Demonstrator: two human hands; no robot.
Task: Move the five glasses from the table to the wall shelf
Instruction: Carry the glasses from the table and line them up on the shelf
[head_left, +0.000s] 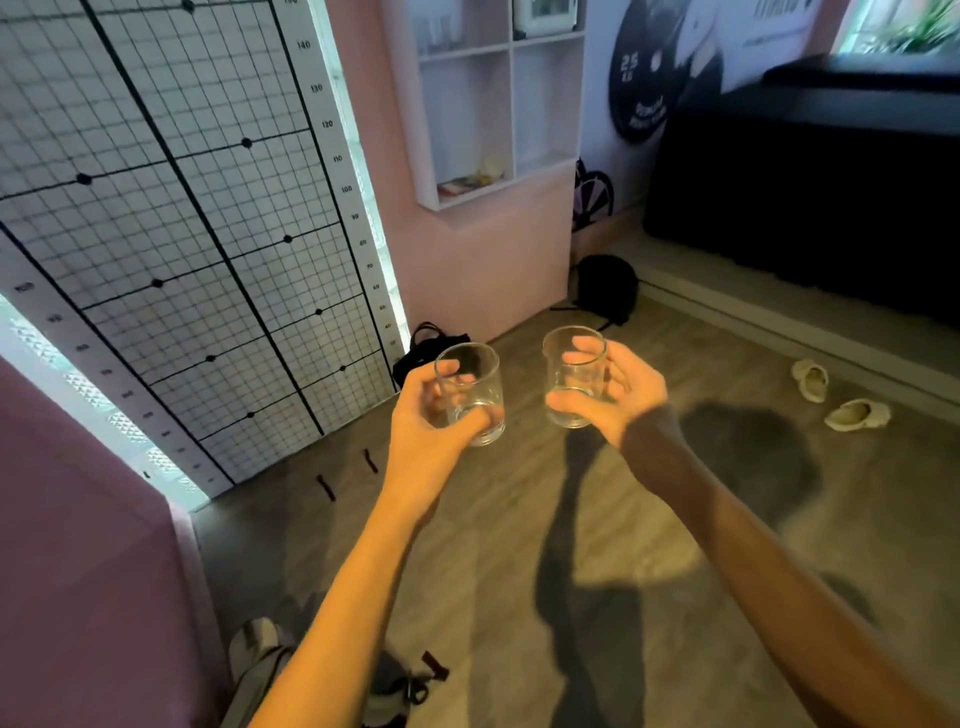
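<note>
Glasses in both fists: the left hand (434, 410) is wrapped round one tumbler (470, 392), the right hand (613, 395) clamped on a second tumbler (574, 376), fingers showing through the clear walls. Both are carried upright, side by side but apart, above the wooden floor (519, 519), arms stretched forward toward the white wall shelf (511, 104) ahead. I reckon this is mid-carry; neither is set down. Something pale and blurred sits in the shelf's upper left compartment, perhaps glasses already delivered, though I cannot tell. The table is out of sight.
</note>
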